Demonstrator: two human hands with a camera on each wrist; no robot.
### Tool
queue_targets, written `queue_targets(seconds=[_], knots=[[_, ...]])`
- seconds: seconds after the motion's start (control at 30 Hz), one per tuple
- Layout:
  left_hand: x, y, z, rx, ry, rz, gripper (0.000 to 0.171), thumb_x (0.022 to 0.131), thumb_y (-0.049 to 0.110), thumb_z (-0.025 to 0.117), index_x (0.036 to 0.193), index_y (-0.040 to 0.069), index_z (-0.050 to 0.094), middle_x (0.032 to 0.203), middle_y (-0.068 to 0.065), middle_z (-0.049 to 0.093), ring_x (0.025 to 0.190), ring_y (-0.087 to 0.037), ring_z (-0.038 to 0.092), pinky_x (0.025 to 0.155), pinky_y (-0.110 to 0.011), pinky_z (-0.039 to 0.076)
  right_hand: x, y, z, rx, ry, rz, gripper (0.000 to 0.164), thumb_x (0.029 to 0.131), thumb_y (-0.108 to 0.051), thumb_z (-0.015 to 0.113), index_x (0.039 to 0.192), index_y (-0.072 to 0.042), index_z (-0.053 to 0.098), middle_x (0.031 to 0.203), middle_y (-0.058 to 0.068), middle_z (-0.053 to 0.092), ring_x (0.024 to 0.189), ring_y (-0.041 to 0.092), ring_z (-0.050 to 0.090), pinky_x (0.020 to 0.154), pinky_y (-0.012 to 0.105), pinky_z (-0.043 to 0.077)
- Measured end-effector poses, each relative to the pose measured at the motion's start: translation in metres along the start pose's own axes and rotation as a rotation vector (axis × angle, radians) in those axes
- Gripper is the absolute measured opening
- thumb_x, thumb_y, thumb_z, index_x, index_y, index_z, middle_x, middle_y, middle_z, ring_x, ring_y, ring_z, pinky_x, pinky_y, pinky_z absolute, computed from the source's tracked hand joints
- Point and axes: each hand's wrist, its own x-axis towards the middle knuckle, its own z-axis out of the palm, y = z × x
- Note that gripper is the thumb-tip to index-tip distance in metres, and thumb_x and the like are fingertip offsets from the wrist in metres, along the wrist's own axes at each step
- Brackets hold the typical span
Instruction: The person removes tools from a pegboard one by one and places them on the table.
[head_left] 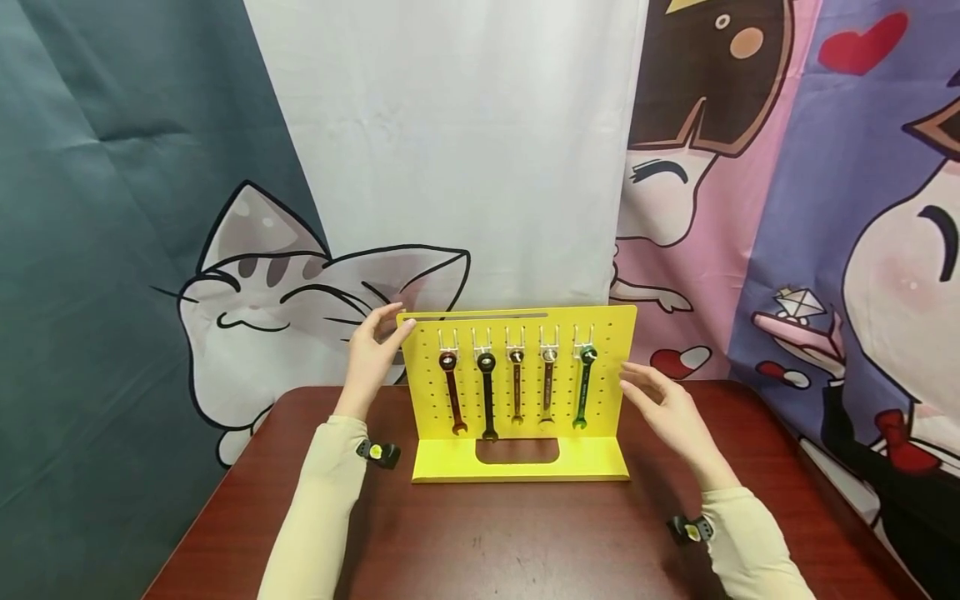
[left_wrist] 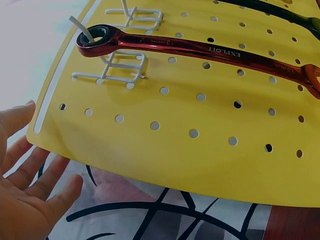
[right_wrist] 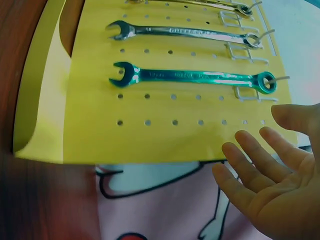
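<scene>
A yellow pegboard stand [head_left: 517, 460] is upright on the table, with several combination wrenches hanging from white wire hooks. From left to right they include a red wrench [head_left: 453, 392], a black wrench [head_left: 488, 396], a silver wrench [head_left: 547, 385] and a green wrench [head_left: 584, 387]. My left hand [head_left: 375, 346] is at the board's top left corner, fingers spread and loosely bent around the corner in the left wrist view. Beside the right edge is my right hand [head_left: 663, 408], its fingers extended and relaxed, nearest the green wrench [right_wrist: 200, 76]. Neither hand holds a wrench.
The stand rests on a dark red-brown table [head_left: 517, 533]. Behind the table hangs a cloth backdrop [head_left: 480, 150] with cartoon figures. Each wrist carries a small black camera, the left camera [head_left: 378, 453] and the right camera [head_left: 688, 529].
</scene>
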Motion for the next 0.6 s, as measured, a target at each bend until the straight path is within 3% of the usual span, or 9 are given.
queue_targets(seconds=[0.13, 0.3, 0.47, 0.6], knots=[[0.005, -0.006, 0.001, -0.029, -0.006, 0.002, 0.043, 0.096, 0.032, 0.072, 0.132, 0.012, 0.064, 0.128, -0.009, 0.065, 0.115, -0.022, 0.062, 0.097, -0.039, 0.049, 0.008, -0.002, 0.01, 0.033, -0.003, 0.008, 0.05, 0.102, -0.033, 0.062, 0.145, -0.009, 0.053, 0.135, 0.018, 0.061, 0.126, 0.035, 0.057, 0.103, 0.054, 0.043], [0.009, -0.01, 0.004, -0.067, 0.027, 0.001, 0.035, 0.099, 0.025, 0.068, 0.127, 0.004, 0.067, 0.119, -0.009, 0.067, 0.106, -0.017, 0.062, 0.087, -0.026, 0.047, 0.017, -0.003, 0.023, 0.055, -0.01, -0.016, 0.049, 0.101, -0.033, 0.064, 0.144, -0.01, 0.054, 0.13, 0.016, 0.065, 0.121, 0.033, 0.06, 0.103, 0.052, 0.044], [0.01, -0.014, 0.005, -0.091, 0.054, -0.004, 0.031, 0.099, 0.019, 0.069, 0.123, 0.0, 0.069, 0.104, -0.003, 0.064, 0.092, -0.011, 0.058, 0.08, -0.024, 0.046, 0.022, -0.001, 0.035, 0.08, -0.02, -0.04, 0.047, 0.101, -0.031, 0.065, 0.141, -0.009, 0.056, 0.124, 0.014, 0.068, 0.116, 0.032, 0.064, 0.099, 0.048, 0.048], [0.011, -0.018, 0.011, -0.127, 0.054, -0.001, 0.032, 0.095, 0.025, 0.073, 0.121, 0.006, 0.071, 0.101, -0.001, 0.067, 0.095, -0.011, 0.06, 0.084, -0.026, 0.047, 0.024, 0.004, 0.041, 0.099, -0.007, -0.022, 0.047, 0.099, -0.032, 0.068, 0.137, -0.008, 0.059, 0.122, 0.013, 0.069, 0.115, 0.029, 0.064, 0.099, 0.046, 0.048]])
